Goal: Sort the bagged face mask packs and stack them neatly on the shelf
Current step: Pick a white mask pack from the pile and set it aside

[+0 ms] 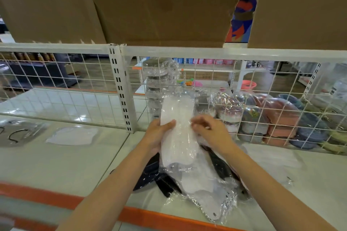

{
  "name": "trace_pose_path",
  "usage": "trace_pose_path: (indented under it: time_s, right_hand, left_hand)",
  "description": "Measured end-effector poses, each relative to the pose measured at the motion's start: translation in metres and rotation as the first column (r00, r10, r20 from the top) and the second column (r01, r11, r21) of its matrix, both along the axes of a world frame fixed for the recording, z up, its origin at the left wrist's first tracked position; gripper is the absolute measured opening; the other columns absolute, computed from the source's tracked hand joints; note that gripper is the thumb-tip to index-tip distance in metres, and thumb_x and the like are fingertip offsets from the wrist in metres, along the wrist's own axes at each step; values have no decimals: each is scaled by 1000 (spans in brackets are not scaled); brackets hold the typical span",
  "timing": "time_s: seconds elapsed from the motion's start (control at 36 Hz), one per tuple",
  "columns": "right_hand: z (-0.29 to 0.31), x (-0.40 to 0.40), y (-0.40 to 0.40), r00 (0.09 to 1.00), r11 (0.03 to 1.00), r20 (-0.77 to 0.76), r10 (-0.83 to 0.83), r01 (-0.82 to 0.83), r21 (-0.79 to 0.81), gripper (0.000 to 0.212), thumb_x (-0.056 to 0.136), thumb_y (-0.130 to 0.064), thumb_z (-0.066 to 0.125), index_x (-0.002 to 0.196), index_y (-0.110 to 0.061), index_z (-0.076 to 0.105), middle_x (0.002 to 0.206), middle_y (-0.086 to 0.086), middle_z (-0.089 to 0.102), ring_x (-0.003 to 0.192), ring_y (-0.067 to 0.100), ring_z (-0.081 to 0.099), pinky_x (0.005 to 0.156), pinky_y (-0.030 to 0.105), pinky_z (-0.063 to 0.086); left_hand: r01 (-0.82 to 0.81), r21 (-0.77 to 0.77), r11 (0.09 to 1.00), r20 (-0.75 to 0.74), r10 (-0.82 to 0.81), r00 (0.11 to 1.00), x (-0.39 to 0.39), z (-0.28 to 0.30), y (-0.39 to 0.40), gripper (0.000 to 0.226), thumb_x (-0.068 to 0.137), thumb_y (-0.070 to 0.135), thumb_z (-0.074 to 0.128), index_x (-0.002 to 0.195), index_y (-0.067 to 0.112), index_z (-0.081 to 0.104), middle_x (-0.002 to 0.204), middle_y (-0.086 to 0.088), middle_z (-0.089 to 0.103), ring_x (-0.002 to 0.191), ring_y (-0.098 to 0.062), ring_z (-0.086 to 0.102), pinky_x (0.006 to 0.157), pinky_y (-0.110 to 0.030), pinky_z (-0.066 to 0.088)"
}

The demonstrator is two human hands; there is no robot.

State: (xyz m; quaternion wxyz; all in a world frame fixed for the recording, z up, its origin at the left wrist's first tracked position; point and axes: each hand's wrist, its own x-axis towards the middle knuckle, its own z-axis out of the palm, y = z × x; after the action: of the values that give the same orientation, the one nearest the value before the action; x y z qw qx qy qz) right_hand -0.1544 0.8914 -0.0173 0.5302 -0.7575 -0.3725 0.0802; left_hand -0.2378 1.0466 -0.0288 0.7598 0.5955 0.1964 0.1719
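Standing upright between two hands, a white mask pack (178,133) in clear film is being held above a loose pile of packs (199,180) on the shelf (75,165). The left hand (159,135) is gripping its left edge, with the fingers (168,124) clamped on the film, thumb in front. The right hand (212,131) is pinching the right edge, its fingertips closed on the plastic. Beneath the held pack, white and dark packs are lying overlapped at mixed angles, the nearest one reaching almost to the shelf's orange front strip (56,196). To the left, a single white pack (73,136) is lying flat on the shelf, well apart from the pile, and farther left a clear pack with dark ear loops (16,133) is lying flat too. A white wire grid (262,103) is closing off the back of the shelf; behind it, bagged stacks of masks (281,118) in pink, blue and grey are sitting in rows. Cardboard boxes (159,5) are sitting on the level above.
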Motion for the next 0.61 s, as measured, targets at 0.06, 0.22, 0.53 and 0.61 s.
trace_pose_path:
  time_s: [0.06,0.22,0.53,0.61]
  right_hand:
    - [2,11,0,993,992,0,-121,121,45,30,84,-11,67,109,-16,51,104,0,56,97,17,55,78,15,42]
    - [-14,19,1,989,998,-147,-25,33,50,30,85,-11,67,109,-16,50,98,-1,60,92,16,57,76,17,45]
    - [-40,12,-3,987,980,-144,-75,46,-196,14,87,-24,65,94,-17,54,89,0,57,81,16,53,71,26,42]
    - [-45,15,-12,882,995,-462,-94,102,-9,21,83,-26,70,93,-12,57,91,4,61,83,18,55,77,36,47]
  left_hand:
    - [-18,22,1000,40,17,999,0,3,2,12,87,7,62,98,13,65,96,-8,72,90,-27,68,87,-48,53]
    - [13,175,984,131,-37,991,3,8,-9,18,85,6,63,99,18,63,93,2,71,83,-14,69,71,-29,58]
    - [-187,33,982,25,186,982,9,-7,-31,14,83,8,67,96,11,62,101,-10,69,85,-21,66,75,-35,56]
    - [-115,-382,917,201,204,958,13,-2,-23,33,86,4,60,119,0,56,117,-17,63,104,-31,62,94,-50,48]
